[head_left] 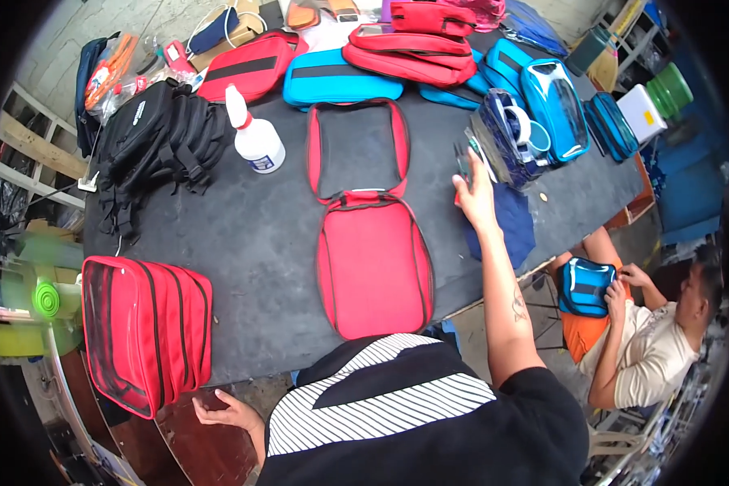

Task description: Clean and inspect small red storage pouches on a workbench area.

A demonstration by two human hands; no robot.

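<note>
Red open case lies unzipped and flat in the middle of the dark table, both halves bare inside. The right hand reaches to the table's right side, fingers closed around a small green tool, just beside a clear blue pouch with rolled items inside. The left hand rests spread and holding nothing on a brown board below the table edge, near a standing red bag.
</note>
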